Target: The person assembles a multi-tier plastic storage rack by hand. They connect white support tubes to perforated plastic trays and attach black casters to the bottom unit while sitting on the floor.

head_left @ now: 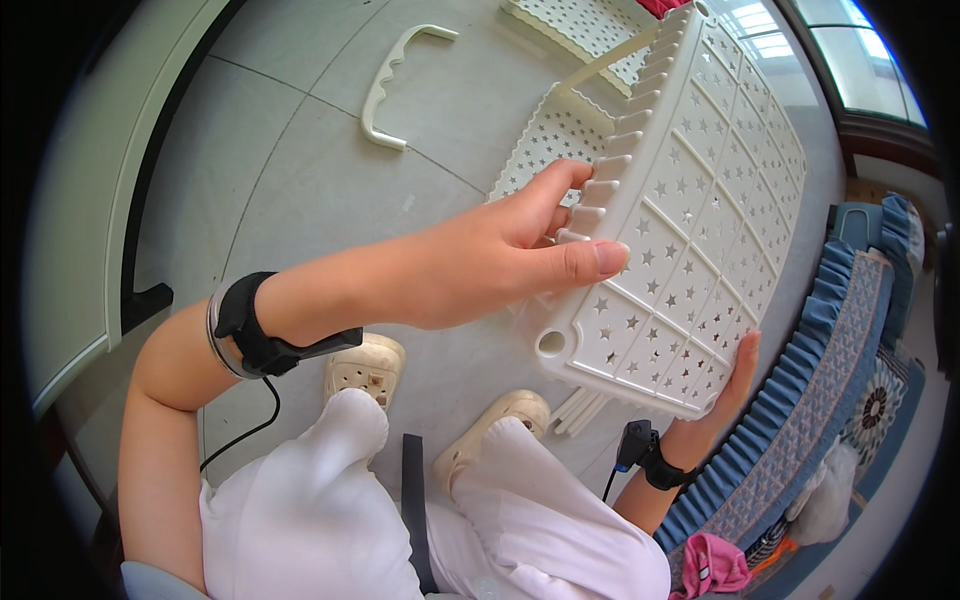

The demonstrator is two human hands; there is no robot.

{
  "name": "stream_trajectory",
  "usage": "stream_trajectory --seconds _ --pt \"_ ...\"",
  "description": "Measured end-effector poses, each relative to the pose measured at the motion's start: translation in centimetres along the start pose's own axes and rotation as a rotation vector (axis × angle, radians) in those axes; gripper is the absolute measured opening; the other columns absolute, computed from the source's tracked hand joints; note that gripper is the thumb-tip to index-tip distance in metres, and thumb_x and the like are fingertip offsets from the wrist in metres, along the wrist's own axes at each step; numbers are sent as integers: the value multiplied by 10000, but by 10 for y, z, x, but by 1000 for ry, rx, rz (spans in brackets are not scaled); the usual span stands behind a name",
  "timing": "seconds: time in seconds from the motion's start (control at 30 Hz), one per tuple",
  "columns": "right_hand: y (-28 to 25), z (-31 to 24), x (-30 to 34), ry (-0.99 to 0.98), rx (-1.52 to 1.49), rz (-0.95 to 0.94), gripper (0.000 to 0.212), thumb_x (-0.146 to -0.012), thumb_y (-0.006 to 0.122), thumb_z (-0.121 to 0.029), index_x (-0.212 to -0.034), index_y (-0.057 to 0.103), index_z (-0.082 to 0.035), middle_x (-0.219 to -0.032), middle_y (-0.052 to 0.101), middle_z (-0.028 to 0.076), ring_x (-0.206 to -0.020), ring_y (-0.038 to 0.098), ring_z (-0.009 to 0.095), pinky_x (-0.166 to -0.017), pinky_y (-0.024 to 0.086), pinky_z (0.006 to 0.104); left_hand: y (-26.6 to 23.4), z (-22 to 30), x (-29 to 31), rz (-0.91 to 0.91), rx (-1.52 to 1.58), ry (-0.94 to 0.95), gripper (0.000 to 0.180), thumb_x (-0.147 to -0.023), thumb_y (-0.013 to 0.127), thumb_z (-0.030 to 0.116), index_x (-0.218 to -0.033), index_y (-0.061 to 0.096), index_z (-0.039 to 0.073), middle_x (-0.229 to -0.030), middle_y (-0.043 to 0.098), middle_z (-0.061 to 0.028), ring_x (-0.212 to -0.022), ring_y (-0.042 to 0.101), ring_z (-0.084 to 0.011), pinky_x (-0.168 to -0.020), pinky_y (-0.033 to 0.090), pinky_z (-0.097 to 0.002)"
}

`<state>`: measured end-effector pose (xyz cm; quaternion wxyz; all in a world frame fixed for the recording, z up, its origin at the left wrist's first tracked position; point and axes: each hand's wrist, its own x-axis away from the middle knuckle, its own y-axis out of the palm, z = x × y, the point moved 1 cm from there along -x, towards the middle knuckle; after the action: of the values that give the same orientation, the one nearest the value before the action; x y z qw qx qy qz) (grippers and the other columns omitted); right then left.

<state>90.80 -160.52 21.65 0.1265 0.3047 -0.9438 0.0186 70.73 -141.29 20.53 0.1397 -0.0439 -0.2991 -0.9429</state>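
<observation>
A person's left hand grips the toothed left edge of a white star-perforated plastic panel, thumb on top, fingers curled behind. The right hand supports its near right corner, fingers pressed flat underneath. The panel is held tilted above the grey floor; a loose white handle lies far left.

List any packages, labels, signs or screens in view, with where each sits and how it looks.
None in view. The hands hold a white star-punched plastic panel; more white panels and a white handle lie on the grey floor; none shows a label.
</observation>
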Motion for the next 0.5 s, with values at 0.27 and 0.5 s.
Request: stream_trajectory --seconds 0.27,0.5 --pt "-6 1 -6 -43 36 -53 459 -909 482 -320 -1219 405 9 -1072 563 127 -950 609 161 -786 505 278 -2 -1 1 -16 9 -11 673 -946 503 297 -1409 115 1 -1201 504 -130 -1096 493 -150 -930 399 -297" --pt "-33 24 -10 89 -224 48 456 -949 421 -341 -1252 427 0 -1149 559 139 -993 600 178 -854 486 299 -1 -7 -3 96 -33 -8 708 -908 538 328 -1399 151 -5 -1224 504 -123 -1116 493 -151 -952 393 -293"
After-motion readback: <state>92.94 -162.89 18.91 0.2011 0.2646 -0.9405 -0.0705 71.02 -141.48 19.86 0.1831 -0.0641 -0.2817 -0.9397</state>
